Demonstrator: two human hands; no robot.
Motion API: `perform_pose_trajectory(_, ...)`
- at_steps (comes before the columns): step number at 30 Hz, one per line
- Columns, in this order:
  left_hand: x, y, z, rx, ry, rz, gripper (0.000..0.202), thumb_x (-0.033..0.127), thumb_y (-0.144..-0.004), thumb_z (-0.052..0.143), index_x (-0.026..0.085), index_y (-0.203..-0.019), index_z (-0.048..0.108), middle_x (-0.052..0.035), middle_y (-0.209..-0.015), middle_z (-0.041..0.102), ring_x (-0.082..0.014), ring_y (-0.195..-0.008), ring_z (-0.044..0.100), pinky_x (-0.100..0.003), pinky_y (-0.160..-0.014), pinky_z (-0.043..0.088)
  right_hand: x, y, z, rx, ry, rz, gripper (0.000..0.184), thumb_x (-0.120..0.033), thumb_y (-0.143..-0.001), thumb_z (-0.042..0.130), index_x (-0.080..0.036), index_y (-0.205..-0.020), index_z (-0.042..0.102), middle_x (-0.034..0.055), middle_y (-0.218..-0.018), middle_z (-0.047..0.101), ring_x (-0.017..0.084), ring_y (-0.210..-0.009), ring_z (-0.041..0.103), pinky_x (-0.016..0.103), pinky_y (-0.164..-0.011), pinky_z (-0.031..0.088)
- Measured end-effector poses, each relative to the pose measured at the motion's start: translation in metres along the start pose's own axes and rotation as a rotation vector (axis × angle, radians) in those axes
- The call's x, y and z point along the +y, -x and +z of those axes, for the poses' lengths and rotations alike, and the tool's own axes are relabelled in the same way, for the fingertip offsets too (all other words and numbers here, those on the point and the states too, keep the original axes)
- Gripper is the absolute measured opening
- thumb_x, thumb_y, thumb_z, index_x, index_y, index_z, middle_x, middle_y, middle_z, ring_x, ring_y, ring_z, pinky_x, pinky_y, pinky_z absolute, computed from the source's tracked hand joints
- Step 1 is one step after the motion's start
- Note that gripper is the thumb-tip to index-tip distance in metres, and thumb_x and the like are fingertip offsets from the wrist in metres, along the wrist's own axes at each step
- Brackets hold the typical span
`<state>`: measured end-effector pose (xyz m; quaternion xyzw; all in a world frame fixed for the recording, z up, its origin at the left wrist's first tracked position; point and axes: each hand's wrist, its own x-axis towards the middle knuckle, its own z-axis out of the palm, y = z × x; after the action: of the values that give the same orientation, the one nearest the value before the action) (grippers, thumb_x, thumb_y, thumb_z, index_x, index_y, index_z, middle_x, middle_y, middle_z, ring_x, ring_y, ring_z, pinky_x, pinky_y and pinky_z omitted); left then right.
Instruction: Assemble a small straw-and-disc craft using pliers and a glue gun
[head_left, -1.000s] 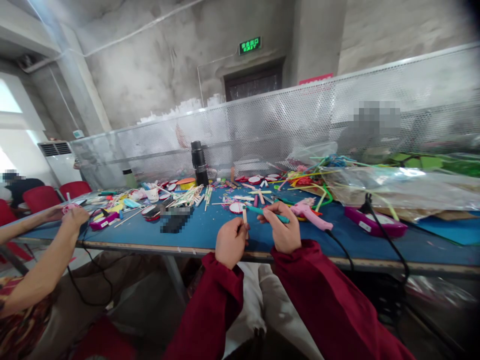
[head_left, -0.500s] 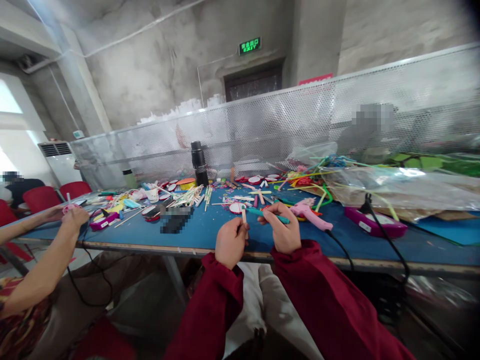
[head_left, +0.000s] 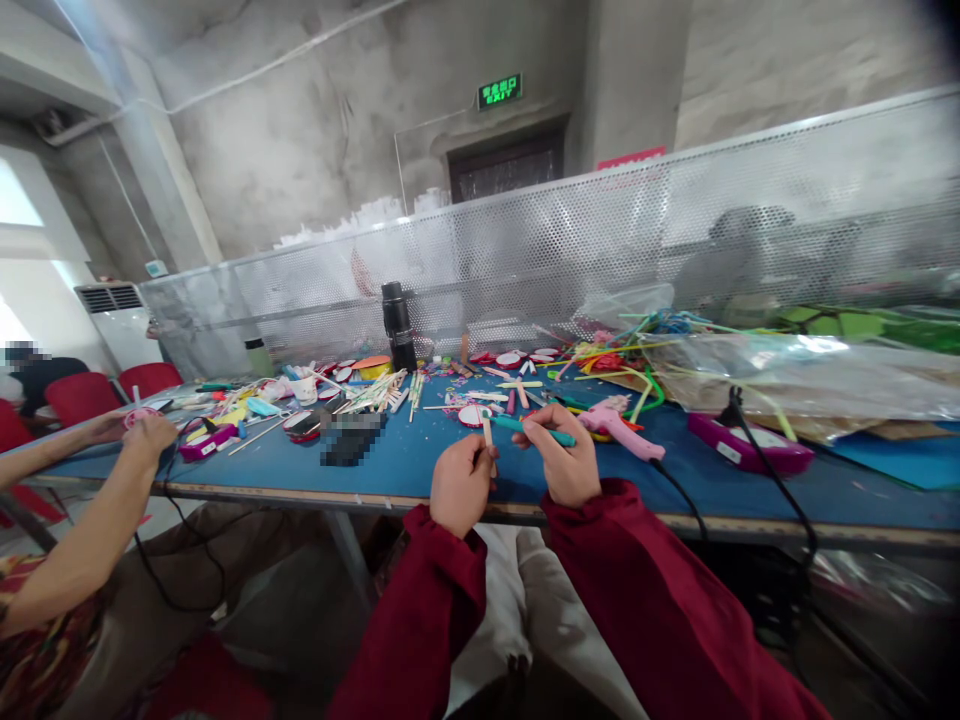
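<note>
My left hand (head_left: 459, 485) is closed in a pinch around a pale wooden craft stick (head_left: 487, 430), which stands upright from the fingertips. In my right hand (head_left: 568, 465) is a teal pen (head_left: 561, 437), gripped as for writing. Its thin end points left and meets or nearly meets the upper part of the stick; contact is too small to confirm. Behind the stick lies a round white piece with a red rim (head_left: 471, 415). A pink glue gun (head_left: 619, 428) rests to the right of my right hand.
Loose craft sticks (head_left: 382, 392), a dark phone-like slab (head_left: 352, 440) and a black flask (head_left: 398, 328) occupy the blue table (head_left: 405, 465). Purple devices (head_left: 750, 445) with cables lie at right and left. A metal mesh divider runs behind. At left, a co-worker's hands (head_left: 142, 432) hold something pink.
My right hand and the pen have shifted very slightly left, toward the stick. My left hand keeps its place and its hold.
</note>
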<state>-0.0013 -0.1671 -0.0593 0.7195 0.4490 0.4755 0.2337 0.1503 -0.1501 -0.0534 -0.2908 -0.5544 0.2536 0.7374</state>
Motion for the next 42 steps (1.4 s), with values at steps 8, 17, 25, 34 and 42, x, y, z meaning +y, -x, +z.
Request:
perform_pose_trajectory(8, -0.0007, -0.0002, 0.0006, 0.001, -0.004, -0.007, 0.019, 0.025, -0.093, 0.045, 0.020, -0.080, 0.057, 0.0027, -0.067, 0.062, -0.0106, -0.055, 0.058, -0.023, -0.060, 0.041, -0.0002, 0.0001, 0.0005, 0.029, 0.003, -0.005, 0.022, -0.038, -0.083, 0.071, -0.021, -0.072, 0.060, -0.0011, -0.064, 0.066, 0.016, -0.058, 0.065, 0.029, -0.056, 0.053)
perform_pose_trajectory(17, 0.0003, 0.0024, 0.0012, 0.035, -0.087, 0.046, 0.024, 0.028, -0.094, 0.047, 0.020, -0.073, 0.055, 0.0011, -0.069, 0.061, -0.0119, -0.064, 0.055, -0.023, -0.063, 0.037, 0.0008, 0.0000, 0.0002, 0.016, 0.000, 0.005, 0.023, -0.039, -0.083, 0.070, -0.021, -0.073, 0.060, -0.0014, -0.064, 0.065, 0.016, -0.060, 0.066, 0.028, -0.056, 0.053)
perform_pose_trajectory(25, 0.0013, 0.0034, 0.0008, 0.040, -0.113, 0.054, 0.025, 0.030, -0.094, 0.048, 0.020, -0.073, 0.055, 0.0004, -0.069, 0.059, -0.0132, -0.067, 0.053, -0.024, -0.063, 0.035, -0.0025, 0.0000, 0.0007, 0.007, -0.013, 0.015, 0.022, -0.037, -0.081, 0.071, -0.021, -0.070, 0.060, -0.0013, -0.062, 0.064, 0.016, -0.057, 0.065, 0.028, -0.056, 0.053)
perform_pose_trajectory(34, -0.0006, 0.0027, 0.0011, 0.030, -0.089, 0.047, 0.023, 0.030, -0.094, 0.048, 0.020, -0.074, 0.056, 0.0011, -0.068, 0.060, -0.0129, -0.066, 0.053, -0.024, -0.062, 0.034, -0.0002, 0.0008, -0.0001, 0.016, -0.013, 0.025, 0.020, -0.035, -0.082, 0.070, -0.021, -0.072, 0.060, -0.0014, -0.065, 0.065, 0.017, -0.061, 0.066, 0.029, -0.058, 0.052)
perform_pose_trajectory(42, 0.0019, 0.0042, 0.0004, 0.036, -0.120, 0.056, 0.024, 0.029, -0.094, 0.049, 0.020, -0.074, 0.056, 0.0007, -0.067, 0.059, -0.0132, -0.067, 0.052, -0.025, -0.063, 0.033, -0.0031, 0.0007, 0.0001, 0.003, -0.003, 0.020, 0.018, -0.032, -0.082, 0.069, -0.021, -0.071, 0.060, -0.0012, -0.063, 0.065, 0.016, -0.058, 0.064, 0.028, -0.056, 0.051)
